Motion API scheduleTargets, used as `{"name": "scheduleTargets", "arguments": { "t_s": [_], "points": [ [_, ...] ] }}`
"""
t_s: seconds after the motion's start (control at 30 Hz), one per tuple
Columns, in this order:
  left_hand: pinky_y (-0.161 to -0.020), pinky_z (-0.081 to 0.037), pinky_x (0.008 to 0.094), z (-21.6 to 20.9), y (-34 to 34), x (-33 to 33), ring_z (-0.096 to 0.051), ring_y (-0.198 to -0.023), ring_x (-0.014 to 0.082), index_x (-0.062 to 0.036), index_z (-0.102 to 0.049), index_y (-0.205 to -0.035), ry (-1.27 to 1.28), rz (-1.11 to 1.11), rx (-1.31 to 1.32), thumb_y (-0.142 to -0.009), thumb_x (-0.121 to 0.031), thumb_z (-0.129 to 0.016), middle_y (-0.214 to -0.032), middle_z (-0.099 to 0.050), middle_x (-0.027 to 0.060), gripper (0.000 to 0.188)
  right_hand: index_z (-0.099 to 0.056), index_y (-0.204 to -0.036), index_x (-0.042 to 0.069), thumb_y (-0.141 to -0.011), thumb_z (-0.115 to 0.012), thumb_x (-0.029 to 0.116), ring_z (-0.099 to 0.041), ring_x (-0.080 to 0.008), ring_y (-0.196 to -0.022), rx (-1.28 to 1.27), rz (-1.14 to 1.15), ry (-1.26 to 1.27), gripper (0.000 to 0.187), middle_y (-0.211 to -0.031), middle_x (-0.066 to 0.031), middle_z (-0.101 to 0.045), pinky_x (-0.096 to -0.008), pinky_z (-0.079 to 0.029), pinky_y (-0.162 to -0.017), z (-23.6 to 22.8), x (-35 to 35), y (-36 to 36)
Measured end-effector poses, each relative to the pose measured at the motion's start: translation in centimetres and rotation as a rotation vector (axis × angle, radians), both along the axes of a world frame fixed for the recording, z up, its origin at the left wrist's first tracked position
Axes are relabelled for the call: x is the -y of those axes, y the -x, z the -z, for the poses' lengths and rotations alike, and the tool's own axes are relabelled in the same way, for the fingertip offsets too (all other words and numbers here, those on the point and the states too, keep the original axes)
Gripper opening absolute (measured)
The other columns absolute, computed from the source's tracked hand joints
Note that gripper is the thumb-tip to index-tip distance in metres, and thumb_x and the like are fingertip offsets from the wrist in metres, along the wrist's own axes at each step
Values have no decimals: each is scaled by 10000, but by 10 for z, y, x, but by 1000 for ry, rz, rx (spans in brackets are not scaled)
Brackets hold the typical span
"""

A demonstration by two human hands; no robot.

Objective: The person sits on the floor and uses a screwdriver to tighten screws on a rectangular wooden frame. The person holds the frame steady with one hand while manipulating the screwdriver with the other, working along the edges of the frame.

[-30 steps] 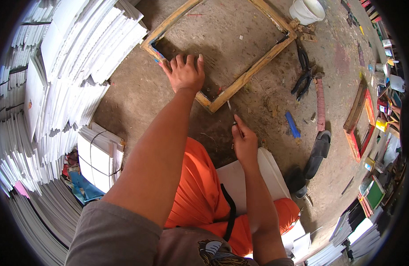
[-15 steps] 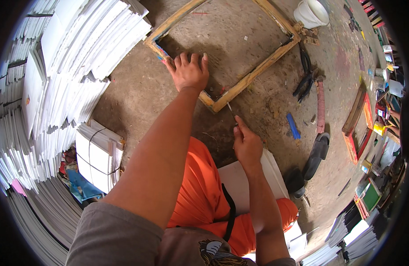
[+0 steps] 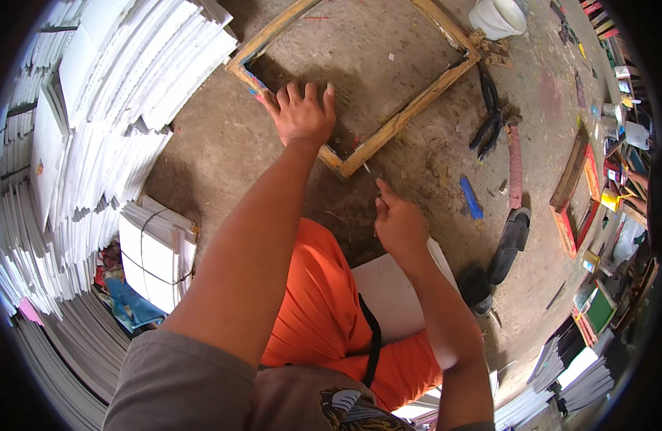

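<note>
A wooden frame point(image 3: 410, 109) of yellowish bars lies on the concrete floor in front of me. My left hand point(image 3: 302, 118) rests across its left bar with fingers stretched and spread, the thumb lying along the bar. Close to the frame's near corner, my right hand point(image 3: 403, 224) is closed around a thin tool with a metal shaft point(image 3: 369, 169). The shaft's tip is at the outer side of the near bar; I cannot tell whether it touches. The fingers hide the tool's handle, so its exact kind does not show.
Stacked white sheets point(image 3: 130, 79) rise at the left, beside a tied bundle point(image 3: 153, 251). To the right lie black-handled pliers point(image 3: 487, 118), a hammer with a wrapped reddish handle point(image 3: 515, 165), a blue strip point(image 3: 471, 197) and a black sandal point(image 3: 510, 244). A white bucket point(image 3: 497, 18) stands beyond.
My right forearm has swung outward to the right and the wrist has turned, the tool staying by the near corner. My left hand keeps its place on the frame. The view has shifted slightly.
</note>
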State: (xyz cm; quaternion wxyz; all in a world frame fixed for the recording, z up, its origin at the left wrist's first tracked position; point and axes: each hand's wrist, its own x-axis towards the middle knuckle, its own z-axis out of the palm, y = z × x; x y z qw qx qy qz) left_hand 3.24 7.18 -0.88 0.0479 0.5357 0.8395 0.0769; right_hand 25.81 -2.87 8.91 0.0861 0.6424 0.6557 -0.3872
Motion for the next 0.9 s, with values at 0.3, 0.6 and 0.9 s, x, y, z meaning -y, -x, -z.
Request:
{"name": "scheduleTargets", "arguments": {
  "t_s": [0.3, 0.6, 0.9],
  "points": [
    [-1302, -70, 626, -3, 4, -2, -460, -1444, 339, -185, -681, -1353, 39, -26, 27, -1093, -591, -378, -1451, -580, 144, 569, -663, -1445, 244, -1036, -633, 241, -736, -394, -817, -85, -46, -208, 411, -879, -208, -735, -514, -577, -723, 8, 8, -13],
    [-1303, -65, 618, 0, 3, -2, -464, -1444, 334, -183, -685, -1347, 33, -23, 32, -1093, -590, -380, -1430, -591, 139, 568, -676, -1437, 246, -1044, -637, 256, -750, -381, -825, -133, 55, -197, 395, -934, -194, -762, -484, -579, -718, 12, 15, -12],
    [-1301, -61, 627, 0, 4, -2, -467, -1441, 336, -190, -689, -1341, 12, -23, 45, -1095, -583, -385, -1420, -593, 137, 554, -670, -1443, 263, -1036, -642, 256, -754, -377, -810, -121, 46, -218, 408, -891, -196, -753, -485, -587, -714, 16, 17, -16]
  ]
}}
